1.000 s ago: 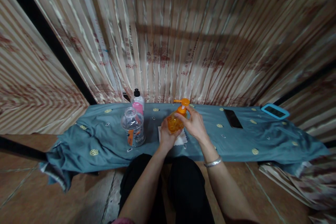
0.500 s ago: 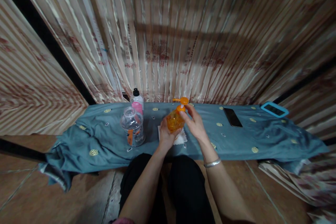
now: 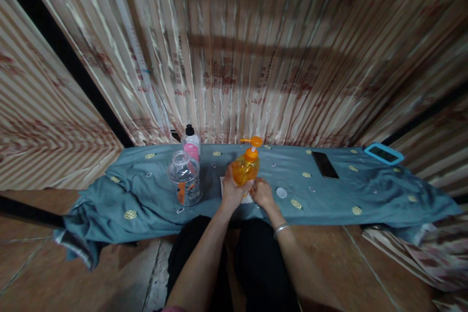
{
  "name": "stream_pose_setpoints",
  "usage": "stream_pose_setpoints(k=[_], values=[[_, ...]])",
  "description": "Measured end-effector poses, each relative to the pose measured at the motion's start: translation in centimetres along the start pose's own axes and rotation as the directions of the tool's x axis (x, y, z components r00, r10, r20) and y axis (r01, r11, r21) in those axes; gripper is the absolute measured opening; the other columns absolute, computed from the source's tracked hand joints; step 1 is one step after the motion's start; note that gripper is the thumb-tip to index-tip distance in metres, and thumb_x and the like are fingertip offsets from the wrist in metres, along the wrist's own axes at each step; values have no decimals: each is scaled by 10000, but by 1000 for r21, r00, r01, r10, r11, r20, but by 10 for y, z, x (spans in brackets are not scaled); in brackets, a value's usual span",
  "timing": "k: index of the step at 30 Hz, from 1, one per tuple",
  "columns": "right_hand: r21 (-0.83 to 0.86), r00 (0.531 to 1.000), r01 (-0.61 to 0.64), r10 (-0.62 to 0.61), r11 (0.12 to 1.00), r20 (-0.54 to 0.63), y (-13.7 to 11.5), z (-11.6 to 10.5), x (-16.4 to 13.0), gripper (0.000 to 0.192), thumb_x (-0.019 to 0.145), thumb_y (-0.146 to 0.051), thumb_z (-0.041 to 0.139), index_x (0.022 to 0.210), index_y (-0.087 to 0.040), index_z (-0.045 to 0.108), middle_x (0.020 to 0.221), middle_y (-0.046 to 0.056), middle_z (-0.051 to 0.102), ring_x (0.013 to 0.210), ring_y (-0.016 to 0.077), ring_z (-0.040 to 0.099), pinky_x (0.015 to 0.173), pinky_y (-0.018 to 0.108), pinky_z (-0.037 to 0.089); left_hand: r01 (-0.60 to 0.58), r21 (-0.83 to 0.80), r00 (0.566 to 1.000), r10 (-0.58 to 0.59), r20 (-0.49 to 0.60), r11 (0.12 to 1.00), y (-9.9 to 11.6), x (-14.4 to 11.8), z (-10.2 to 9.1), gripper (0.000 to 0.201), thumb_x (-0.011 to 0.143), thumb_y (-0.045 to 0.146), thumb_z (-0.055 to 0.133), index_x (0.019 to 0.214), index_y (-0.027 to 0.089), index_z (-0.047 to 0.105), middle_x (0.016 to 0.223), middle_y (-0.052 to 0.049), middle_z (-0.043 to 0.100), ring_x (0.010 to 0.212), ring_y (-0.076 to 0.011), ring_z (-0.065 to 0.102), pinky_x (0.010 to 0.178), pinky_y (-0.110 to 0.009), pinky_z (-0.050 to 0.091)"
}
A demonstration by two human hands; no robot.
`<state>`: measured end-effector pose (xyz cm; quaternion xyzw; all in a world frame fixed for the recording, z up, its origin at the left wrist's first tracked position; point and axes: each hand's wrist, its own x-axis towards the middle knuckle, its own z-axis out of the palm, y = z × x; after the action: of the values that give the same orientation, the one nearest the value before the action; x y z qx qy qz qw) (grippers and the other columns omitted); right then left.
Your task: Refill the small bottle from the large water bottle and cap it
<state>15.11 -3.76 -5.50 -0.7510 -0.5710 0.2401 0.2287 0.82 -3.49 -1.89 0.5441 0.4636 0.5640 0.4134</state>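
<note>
My left hand [image 3: 232, 190] is wrapped around an orange pump bottle [image 3: 247, 166], which stands upright on a white tissue [image 3: 247, 199] laid on the blue cloth [image 3: 329, 195]. The bottle's orange pump head points left. My right hand [image 3: 262, 193], with a silver bangle on the wrist, sits low beside the bottle's base with curled fingers at the tissue's right edge. Whether it grips the tissue is not clear. A small white round cap [image 3: 281, 192] lies just right of that hand.
Left of the pump bottle stand a clear plastic bottle [image 3: 185, 178] with no cap and, behind it, a white and pink bottle [image 3: 191, 143] with a black cap. A dark phone [image 3: 324, 164] and a blue-cased device [image 3: 383, 154] lie to the right. A striped curtain hangs behind.
My right hand left the pump head and dropped to the bottle's base by the tissue. The small white cap is now uncovered. My left hand keeps its hold.
</note>
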Motion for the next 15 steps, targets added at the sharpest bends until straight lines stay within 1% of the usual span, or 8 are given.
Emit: stream_pose_setpoints(k=[4, 7, 9, 12, 15], values=[[51, 997, -50, 46, 997, 62, 4, -2, 2, 376, 990, -401, 712, 1310, -212, 655, 1327, 89, 668, 1147, 248, 686, 953, 458, 587, 12, -18, 999, -11, 32, 1000, 4, 0, -3, 602, 631, 223, 871, 1173, 228, 608, 1136, -44, 742, 1047, -258, 724, 949, -406, 576], [173, 995, -91, 82, 981, 61, 13, -4, -1, 381, 992, -405, 708, 1312, -205, 653, 1327, 91, 667, 1139, 248, 687, 951, 463, 588, 15, -16, 999, -15, 48, 1000, 6, -1, -7, 612, 639, 240, 878, 1181, 230, 595, 1107, -34, 757, 1007, -249, 735, 927, -399, 580], [288, 992, -126, 115, 949, 56, 21, -4, -6, 385, 995, -407, 703, 1314, -198, 651, 1327, 93, 666, 1128, 246, 688, 946, 466, 591, 22, -16, 999, -21, 44, 1000, 7, -2, -9, 626, 632, 248, 894, 1180, 226, 593, 1088, -35, 768, 990, -250, 744, 918, -391, 583], [490, 983, -182, 174, 853, 63, 31, -1, -15, 396, 998, -416, 696, 1320, -191, 647, 1322, 92, 667, 1109, 245, 691, 930, 461, 597, 28, -23, 999, -28, 31, 999, 7, -3, -10, 643, 625, 237, 909, 1189, 224, 602, 1109, -44, 782, 1012, -258, 755, 917, -377, 587], [680, 972, -212, 220, 702, 76, 35, 2, -25, 405, 1003, -426, 688, 1329, -192, 639, 1312, 93, 668, 1088, 238, 696, 911, 451, 604, 28, -27, 1000, -28, 7, 999, 7, -4, -9, 659, 627, 229, 915, 1210, 226, 608, 1151, -56, 787, 1050, -267, 757, 940, -385, 589]])
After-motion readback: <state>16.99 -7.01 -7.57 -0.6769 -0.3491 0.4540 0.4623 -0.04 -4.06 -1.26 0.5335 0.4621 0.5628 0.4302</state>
